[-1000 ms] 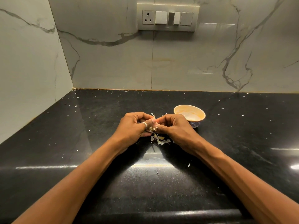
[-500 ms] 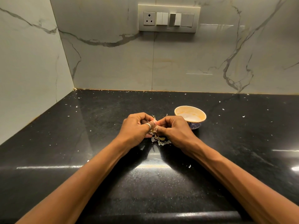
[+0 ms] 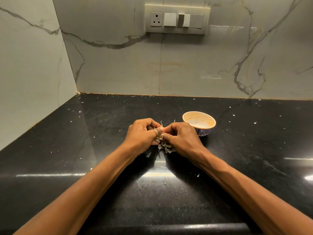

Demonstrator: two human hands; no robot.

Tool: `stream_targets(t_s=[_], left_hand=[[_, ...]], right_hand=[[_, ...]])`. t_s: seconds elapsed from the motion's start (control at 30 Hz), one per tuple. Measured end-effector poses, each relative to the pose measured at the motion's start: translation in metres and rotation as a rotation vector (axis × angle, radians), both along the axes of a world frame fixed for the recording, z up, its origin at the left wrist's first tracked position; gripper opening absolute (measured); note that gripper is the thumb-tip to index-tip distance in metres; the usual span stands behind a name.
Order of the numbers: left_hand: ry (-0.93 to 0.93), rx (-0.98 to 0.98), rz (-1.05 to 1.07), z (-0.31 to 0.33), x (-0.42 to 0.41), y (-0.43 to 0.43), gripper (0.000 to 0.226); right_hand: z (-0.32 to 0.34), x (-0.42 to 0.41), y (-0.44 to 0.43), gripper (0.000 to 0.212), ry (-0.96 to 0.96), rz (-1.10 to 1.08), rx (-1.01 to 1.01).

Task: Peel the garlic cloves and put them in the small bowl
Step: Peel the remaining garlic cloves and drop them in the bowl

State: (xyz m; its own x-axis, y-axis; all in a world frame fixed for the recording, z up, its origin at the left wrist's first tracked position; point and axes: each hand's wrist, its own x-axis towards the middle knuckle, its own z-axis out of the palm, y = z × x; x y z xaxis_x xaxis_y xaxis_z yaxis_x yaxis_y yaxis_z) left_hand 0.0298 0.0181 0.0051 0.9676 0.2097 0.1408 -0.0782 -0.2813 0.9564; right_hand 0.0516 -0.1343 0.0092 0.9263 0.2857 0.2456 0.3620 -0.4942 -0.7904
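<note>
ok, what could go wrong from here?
The left hand and right hand pinch the mostly hidden garlic clove; it could slip out onto the peel scraps below. The small bowl sits close behind the right hand, so a jerk might knock it. Clinging skin could end up in the bowl.

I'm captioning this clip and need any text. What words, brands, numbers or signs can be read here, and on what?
None can be read.
The switch panel shows plain, unmarked faces; the small bowl has only a blue pattern, no letters; the black countertop carries nothing written.
</note>
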Motion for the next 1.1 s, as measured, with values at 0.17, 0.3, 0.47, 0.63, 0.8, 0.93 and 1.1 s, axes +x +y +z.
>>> stream_targets(t_s=[0.17, 0.3, 0.47, 0.63, 0.8, 0.93, 1.1], left_hand=[[0.022, -0.035, 0.009, -0.001, 0.003, 0.001, 0.006], [0.037, -0.061, 0.012, -0.001, 0.002, 0.001, 0.007], [0.032, -0.140, -0.028, 0.002, -0.003, 0.000, 0.004], [0.040, -0.369, -0.135, 0.007, -0.009, 0.002, 0.012], [0.048, -0.417, -0.171, 0.010, -0.011, 0.008, 0.024], [0.063, -0.456, -0.196, 0.011, -0.009, 0.012, 0.025], [0.070, -0.459, -0.207, 0.011, -0.009, 0.013, 0.020]], right_hand=[[-0.003, 0.001, 0.003, 0.007, -0.045, -0.035, -0.040], [-0.002, 0.001, 0.004, 0.005, -0.082, -0.044, -0.076], [-0.004, 0.003, 0.002, 0.006, 0.001, -0.009, 0.018], [0.004, 0.000, -0.005, 0.013, 0.266, 0.161, 0.407], [0.006, 0.002, -0.008, 0.026, 0.365, 0.226, 0.505], [0.003, 0.006, -0.007, 0.030, 0.374, 0.252, 0.484], [-0.001, 0.008, -0.010, 0.025, 0.311, 0.280, 0.462]])
